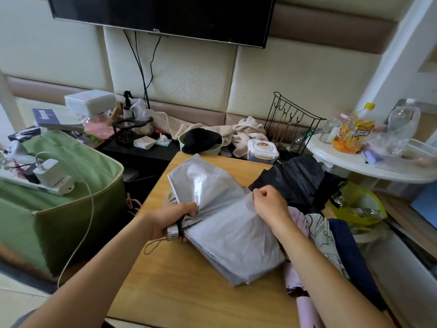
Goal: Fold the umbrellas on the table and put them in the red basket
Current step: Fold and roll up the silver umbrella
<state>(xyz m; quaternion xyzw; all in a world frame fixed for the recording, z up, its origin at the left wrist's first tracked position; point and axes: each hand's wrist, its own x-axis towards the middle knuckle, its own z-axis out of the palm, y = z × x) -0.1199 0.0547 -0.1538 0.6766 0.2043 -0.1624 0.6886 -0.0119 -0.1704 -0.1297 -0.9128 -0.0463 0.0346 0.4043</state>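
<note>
Setting: a small wooden table (179, 287) seen from above, in a cluttered room with a dark TV (163, 15) on the far wall.

Left hand (170, 221): fingers curled tight around the handle end of a silver umbrella (227, 223), just above its metal cap and wrist loop.

Right hand (268, 204): thumb and fingers pinch a fold of the silver fabric at its right edge, about midway along the umbrella.

Silver umbrella: it lies across the middle of the table, collapsed but loose, its fabric billowing and not yet wrapped.

Long axis: hard to read under the loose cloth. The handle sits at the near left in the left hand, and the fabric spreads away from it towards the right and far side.

Key relation: the loose fabric lies right of the gripped handle, so the right hand is the nearer one to gather and wind it while the left holds the shaft steady.

Other umbrellas: a black umbrella (295, 178) lies at the far right of the table; a pink one (298, 275), a patterned one (324, 235) and a navy one (352, 254) are bunched along the near right edge.

Red basket: not in view.

Left of the table: a green fabric box (61, 218) with a white charger (50, 176) resting on it.

Progress, as a judgement: early, since none of the umbrellas looks neatly wrapped.
</note>
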